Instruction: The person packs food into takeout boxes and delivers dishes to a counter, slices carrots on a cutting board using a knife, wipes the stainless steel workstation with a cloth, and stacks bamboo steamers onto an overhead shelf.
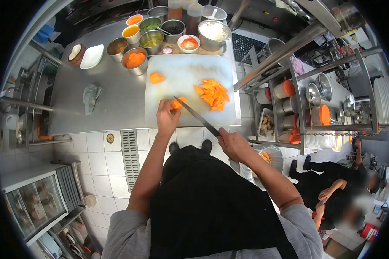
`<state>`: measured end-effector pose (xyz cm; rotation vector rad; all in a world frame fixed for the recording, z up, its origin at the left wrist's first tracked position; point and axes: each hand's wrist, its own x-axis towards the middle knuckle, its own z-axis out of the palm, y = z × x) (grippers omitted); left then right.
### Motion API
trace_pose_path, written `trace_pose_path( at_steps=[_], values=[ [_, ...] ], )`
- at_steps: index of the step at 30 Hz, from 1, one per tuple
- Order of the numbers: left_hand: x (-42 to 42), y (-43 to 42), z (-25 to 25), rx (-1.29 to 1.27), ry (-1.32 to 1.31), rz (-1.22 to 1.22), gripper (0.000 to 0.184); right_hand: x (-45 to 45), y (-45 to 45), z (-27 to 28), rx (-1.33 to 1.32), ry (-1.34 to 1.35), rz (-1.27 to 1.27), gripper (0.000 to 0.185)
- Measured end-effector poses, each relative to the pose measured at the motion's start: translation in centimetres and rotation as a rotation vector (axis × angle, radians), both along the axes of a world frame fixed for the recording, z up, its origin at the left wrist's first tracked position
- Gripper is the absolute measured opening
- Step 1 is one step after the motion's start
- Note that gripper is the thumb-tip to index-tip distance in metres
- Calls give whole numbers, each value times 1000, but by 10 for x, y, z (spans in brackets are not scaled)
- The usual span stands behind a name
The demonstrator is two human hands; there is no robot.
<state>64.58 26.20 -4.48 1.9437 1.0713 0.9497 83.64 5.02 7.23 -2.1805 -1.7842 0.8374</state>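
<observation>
My left hand (166,115) has its fingers closed around a piece of carrot (179,102) at the front of the white cutting board (177,67). In my right hand (233,144) is the handle of a kitchen knife (199,118). Its blade points away and to the left, with the tip beside the carrot piece. A pile of orange carrot slices (213,95) lies on the right half of the board. Another carrot chunk (157,77) rests alone near the board's left edge.
Behind the board stand several metal containers, one with carrot pieces (135,59), and a white bowl (189,43). A grey cloth (91,98) lies on the steel table (116,95) to the left. Shelves (302,103) stand at right; two people (333,190) are beyond.
</observation>
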Motion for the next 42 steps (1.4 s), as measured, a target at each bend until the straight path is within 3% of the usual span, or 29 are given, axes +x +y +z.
trace_pose_path(
  at_steps=[18,21,26,32,42],
  values=[
    [-2,2,3,30,-24,-15,35,-8,19,-13,32,-20,20,24],
    [-2,3,0,-24,-19,-16,35,-20,9,-41,37,2,-54,23],
    [-3,-1,6,-32,-29,-21,35,-16,5,-23,36,-25,-53,22],
    [-3,0,5,15,21,-13,35,-19,-16,-8,71,-165,-29,38],
    [0,-1,7,37,-8,-9,31,-31,-22,-11,-26,-250,-45,39]
  ],
)
